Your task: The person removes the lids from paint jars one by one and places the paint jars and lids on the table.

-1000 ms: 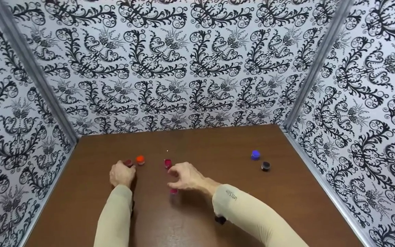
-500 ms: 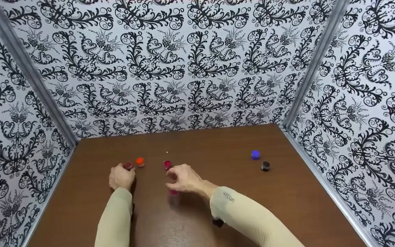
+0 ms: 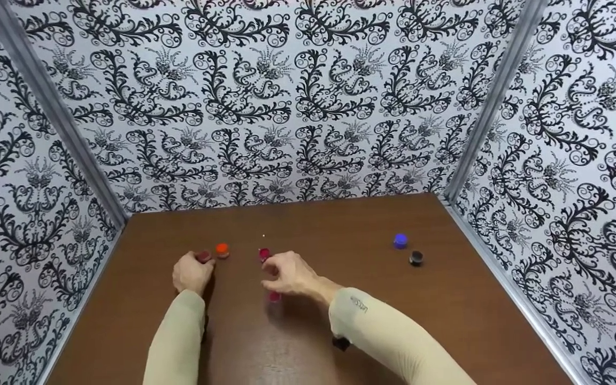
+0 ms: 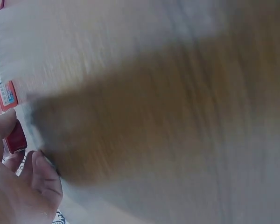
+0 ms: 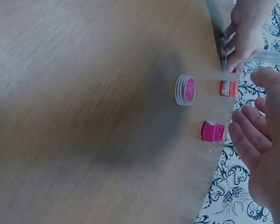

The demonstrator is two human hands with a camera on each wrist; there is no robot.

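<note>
At the left of the table, my left hand [image 3: 192, 272] grips a small dark red paint jar [image 3: 203, 256]. The left wrist view shows this dark red jar [image 4: 16, 138] between thumb and fingers. My right hand [image 3: 289, 274] hangs over the middle of the table, fingers loosely bent and nothing between them. Just beyond its fingertips stands a magenta paint jar [image 3: 264, 254]. Nearer the body, partly under the hand, lies a round clear piece with pink inside [image 3: 274, 296]. In the right wrist view its ribbed side [image 5: 179, 89] shows.
An orange paint jar [image 3: 222, 251] stands right beside the dark red one. Further right are a blue jar [image 3: 400, 241] and a black jar [image 3: 416, 259]. Patterned walls [image 3: 308, 107] close off the back and both sides of the brown table [image 3: 340, 224].
Both hands stay nearly in place, with only a slight shift of the whole view. The jars keep their places on the table.
</note>
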